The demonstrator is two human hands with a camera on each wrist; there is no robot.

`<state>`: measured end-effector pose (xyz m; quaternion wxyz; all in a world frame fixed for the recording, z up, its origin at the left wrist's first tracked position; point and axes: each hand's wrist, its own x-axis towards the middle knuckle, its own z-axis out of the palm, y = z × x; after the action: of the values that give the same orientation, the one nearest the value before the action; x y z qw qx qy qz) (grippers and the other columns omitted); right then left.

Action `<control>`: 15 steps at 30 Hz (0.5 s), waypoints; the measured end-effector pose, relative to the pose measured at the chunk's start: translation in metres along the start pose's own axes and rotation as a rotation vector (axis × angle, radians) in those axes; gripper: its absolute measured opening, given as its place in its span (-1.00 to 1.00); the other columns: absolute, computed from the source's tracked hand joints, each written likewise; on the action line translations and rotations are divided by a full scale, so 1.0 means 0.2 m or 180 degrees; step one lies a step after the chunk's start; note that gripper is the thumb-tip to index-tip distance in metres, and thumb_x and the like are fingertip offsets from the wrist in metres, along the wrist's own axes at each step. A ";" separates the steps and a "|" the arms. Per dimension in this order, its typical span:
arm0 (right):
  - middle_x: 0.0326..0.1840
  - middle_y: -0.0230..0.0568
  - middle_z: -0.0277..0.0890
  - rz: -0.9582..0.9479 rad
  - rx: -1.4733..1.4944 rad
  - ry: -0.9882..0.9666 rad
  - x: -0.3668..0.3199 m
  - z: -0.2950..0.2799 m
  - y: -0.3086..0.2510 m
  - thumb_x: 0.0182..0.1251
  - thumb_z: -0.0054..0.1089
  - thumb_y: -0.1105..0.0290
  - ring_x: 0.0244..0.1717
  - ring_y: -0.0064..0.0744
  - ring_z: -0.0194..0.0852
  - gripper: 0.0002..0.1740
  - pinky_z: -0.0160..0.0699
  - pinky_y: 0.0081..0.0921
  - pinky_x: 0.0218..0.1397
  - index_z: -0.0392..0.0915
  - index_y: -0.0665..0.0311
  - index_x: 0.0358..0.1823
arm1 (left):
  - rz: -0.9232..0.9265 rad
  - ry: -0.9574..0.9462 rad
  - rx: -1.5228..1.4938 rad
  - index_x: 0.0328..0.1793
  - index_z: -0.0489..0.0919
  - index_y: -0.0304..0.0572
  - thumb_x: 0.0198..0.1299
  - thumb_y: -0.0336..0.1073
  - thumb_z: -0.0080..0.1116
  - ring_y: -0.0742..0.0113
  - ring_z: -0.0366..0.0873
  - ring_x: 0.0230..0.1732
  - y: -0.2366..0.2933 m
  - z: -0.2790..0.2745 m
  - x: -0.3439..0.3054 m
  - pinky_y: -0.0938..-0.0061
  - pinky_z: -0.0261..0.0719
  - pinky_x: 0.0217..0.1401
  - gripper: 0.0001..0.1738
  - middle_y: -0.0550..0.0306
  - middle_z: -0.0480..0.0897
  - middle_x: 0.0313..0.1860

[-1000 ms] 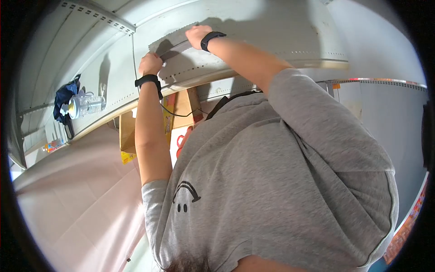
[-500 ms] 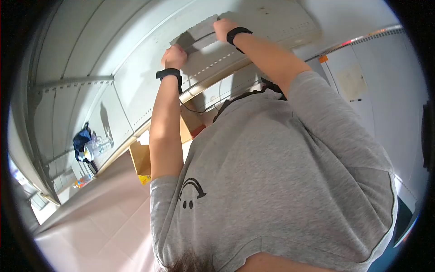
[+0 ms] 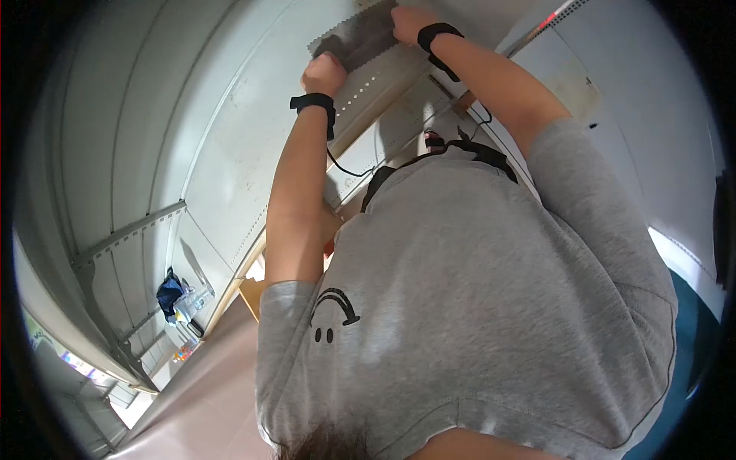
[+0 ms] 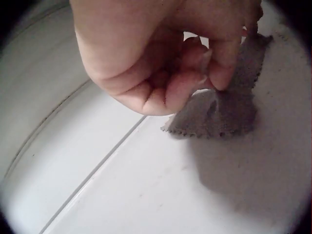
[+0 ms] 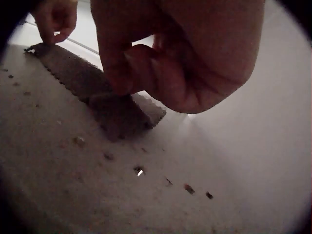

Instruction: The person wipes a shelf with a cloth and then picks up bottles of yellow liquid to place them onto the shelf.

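A thin grey cloth (image 3: pixel 359 37) with zigzag-cut edges stretches between the two hands, over a pale metal shelf (image 3: pixel 253 130). My left hand (image 3: pixel 323 74) pinches one end between thumb and fingers. In the left wrist view, that end of the cloth (image 4: pixel 217 114) hangs below the fingertips and casts a shadow on the shelf. At the opposite end, my right hand (image 3: pixel 414 25) grips the cloth from above. The right wrist view has the cloth (image 5: pixel 73 73) running from these fingers back to the left hand (image 5: pixel 54 19), with a corner flap folded near the right fingertips.
Farther left on the shelf stand a clear bottle (image 3: pixel 198 300) and a dark blue cloth item (image 3: pixel 170 294). A slotted metal bracket (image 3: pixel 138 230) crosses the shelf. Below its front edge are a cardboard box (image 3: pixel 251 295) and a black cable (image 3: pixel 349 170). A pale wall panel (image 3: pixel 652 100) rises at right.
The head view has turned, so the bottle sits lower and further right in it. Both hands have shifted up and right in view, still holding the cloth, whose grey face now shows broader.
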<state>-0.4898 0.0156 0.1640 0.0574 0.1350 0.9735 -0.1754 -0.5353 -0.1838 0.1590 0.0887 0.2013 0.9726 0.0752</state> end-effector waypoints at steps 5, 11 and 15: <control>-0.22 0.03 0.48 0.0192 0.0182 0.0214 -0.05 -0.02 0.09 0.00 -0.05 0.47 -0.20 -0.05 0.46 -0.73 0.45 -0.20 -0.14 0.50 0.35 -0.23 | 0.0119 -0.0130 -0.0046 -0.32 0.56 -0.04 -0.03 -0.22 -0.09 0.00 0.52 -0.22 0.11 -0.01 -0.04 0.22 0.48 -0.16 -0.77 -0.08 0.57 -0.30; -0.24 0.03 0.48 0.0246 0.0153 0.0237 -0.18 -0.02 0.02 -0.03 -0.02 0.44 -0.21 -0.05 0.47 -0.72 0.46 -0.24 -0.15 0.51 0.34 -0.24 | 0.0542 0.0095 -0.0117 -0.38 0.57 -0.10 -0.06 -0.24 -0.08 -0.07 0.52 -0.30 0.03 -0.03 -0.14 0.18 0.47 -0.20 -0.78 -0.11 0.56 -0.43; -0.28 0.05 0.48 0.0148 0.0400 0.0048 -0.29 0.04 -0.10 -0.06 0.00 0.42 -0.23 -0.02 0.46 -0.71 0.45 -0.21 -0.17 0.50 0.37 -0.25 | 0.0580 -0.0086 -0.0302 -0.44 0.55 -0.11 -0.10 -0.27 -0.03 -0.03 0.51 -0.34 -0.13 0.01 -0.31 0.21 0.47 -0.24 -0.83 -0.07 0.57 -0.43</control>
<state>-0.4390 -0.0198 0.1714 0.0456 0.1622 0.9576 -0.2337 -0.4882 -0.2327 0.1617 0.1041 0.2856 0.9443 0.1262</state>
